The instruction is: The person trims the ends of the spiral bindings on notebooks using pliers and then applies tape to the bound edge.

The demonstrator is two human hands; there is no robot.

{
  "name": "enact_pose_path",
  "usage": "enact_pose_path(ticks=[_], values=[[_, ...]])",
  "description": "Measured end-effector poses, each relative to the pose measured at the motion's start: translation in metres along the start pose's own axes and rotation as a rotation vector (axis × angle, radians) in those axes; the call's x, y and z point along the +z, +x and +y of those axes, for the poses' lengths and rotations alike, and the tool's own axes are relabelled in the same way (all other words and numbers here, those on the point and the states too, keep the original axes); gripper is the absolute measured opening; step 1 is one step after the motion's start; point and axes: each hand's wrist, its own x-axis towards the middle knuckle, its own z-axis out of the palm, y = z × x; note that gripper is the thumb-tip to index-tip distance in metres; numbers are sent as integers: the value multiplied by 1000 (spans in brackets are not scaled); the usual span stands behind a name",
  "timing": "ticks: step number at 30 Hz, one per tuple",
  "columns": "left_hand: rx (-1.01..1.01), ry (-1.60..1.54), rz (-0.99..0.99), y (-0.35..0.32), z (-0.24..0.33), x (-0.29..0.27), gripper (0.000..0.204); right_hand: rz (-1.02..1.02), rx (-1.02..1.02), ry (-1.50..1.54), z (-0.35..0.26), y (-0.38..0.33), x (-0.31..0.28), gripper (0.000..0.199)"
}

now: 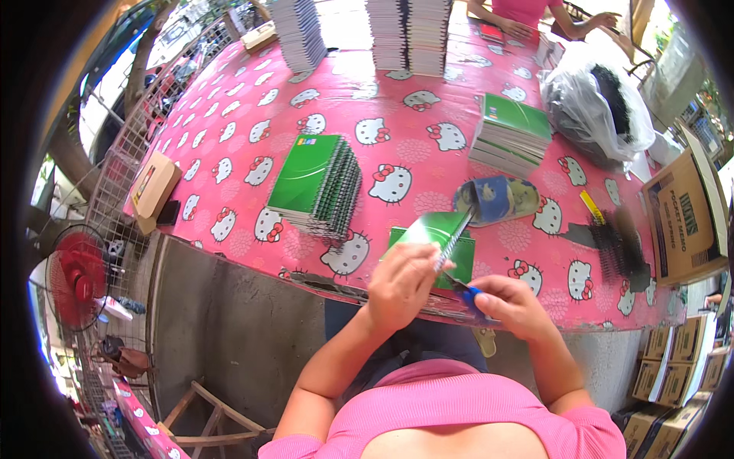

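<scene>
My left hand [401, 283] is clamped on a green notebook [437, 229] by its spiral edge, tilted up over the near table [229, 115] edge w/ another green one flat under it. Right hand [511, 304] is closed on blue-handled pliers [468, 293], tip at the spiral's lower end. Stack of green notebooks [317, 183] sits just left, another stack [511, 134] further right, blue tape roll [495, 200] betw. them.
</scene>
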Motion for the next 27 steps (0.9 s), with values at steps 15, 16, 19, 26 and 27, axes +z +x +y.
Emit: enact_pose_path(ticks=[15,16,19,26,27], values=[[-630,-292,839,37,-145,-87,13,557,-244,-536,44,71,-10,52],[-643,-279,829,34,-147,-91,13,540,-217,-497,50,77,-6,52],[-516,-178,752,33,-129,-101,21,547,-147,-516,39,74,-15,54],[-426,-390,341,26,-6,-34,67,467,-483,-59,10,66,3,32],[-443,-368,159,15,-4,-20,69,453,-564,-66,15,71,8,32]])
